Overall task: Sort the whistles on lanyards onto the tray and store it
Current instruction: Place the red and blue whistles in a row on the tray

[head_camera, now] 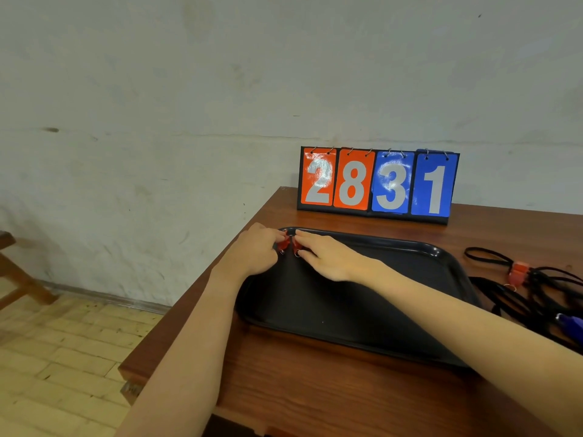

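Observation:
A black tray [362, 310] lies on the wooden table [315, 389]. At its far left corner two red whistles sit side by side. My left hand [252, 250] pinches the left red whistle [283, 245]. My right hand [328, 258] pinches the right red whistle [296, 246]. Small metal rings show under both whistles; their lanyards are hidden under my hands. To the right of the tray lies a tangle of black lanyards [520, 294] with another red whistle [517, 274] and a blue whistle [569, 323].
A flip scoreboard [377, 182] reading 2831 stands at the back of the table against the wall. The table's left edge runs close to the tray. A wooden stool [19, 279] stands on the tiled floor at far left.

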Demonstrator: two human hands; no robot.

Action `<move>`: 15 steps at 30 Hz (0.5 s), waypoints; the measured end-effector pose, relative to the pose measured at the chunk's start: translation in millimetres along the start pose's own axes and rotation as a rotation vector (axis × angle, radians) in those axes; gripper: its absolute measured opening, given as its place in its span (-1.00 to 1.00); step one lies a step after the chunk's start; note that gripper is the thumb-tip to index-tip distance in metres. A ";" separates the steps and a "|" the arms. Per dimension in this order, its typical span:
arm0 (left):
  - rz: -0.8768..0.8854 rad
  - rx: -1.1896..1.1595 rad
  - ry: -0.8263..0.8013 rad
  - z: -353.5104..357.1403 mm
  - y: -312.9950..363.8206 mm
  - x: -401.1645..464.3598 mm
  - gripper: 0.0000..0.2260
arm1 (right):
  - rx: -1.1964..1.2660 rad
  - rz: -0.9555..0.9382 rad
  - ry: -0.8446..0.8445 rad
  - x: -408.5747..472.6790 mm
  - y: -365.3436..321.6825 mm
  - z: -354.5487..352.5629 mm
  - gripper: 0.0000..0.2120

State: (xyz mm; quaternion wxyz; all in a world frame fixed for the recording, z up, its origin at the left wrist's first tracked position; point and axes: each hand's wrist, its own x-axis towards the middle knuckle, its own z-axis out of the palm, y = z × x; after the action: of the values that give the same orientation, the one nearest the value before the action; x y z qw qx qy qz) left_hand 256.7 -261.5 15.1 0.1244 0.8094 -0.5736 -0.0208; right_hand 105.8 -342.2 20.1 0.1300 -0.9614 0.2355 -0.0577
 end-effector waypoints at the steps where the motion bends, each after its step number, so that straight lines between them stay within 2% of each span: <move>1: 0.000 -0.001 0.001 -0.1 0.2 -0.1 -0.56 | 0.004 0.002 -0.001 0.1 0.2 0.5 -0.56; 10: 0.009 -0.031 0.008 -2.1 1.6 -3.7 -0.59 | 0.005 0.000 0.008 -1.4 2.0 0.8 -0.52; 15: 0.052 -0.023 0.119 -10.1 9.5 -12.1 -0.59 | -0.004 0.014 0.066 -8.8 6.7 -11.2 -0.49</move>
State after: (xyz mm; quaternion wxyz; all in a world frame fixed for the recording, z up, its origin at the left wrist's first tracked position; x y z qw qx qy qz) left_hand 245.5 -251.3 25.7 0.1682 0.7926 -0.5856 0.0241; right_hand 93.2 -346.4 28.5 0.1204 -0.9576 0.2464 -0.0880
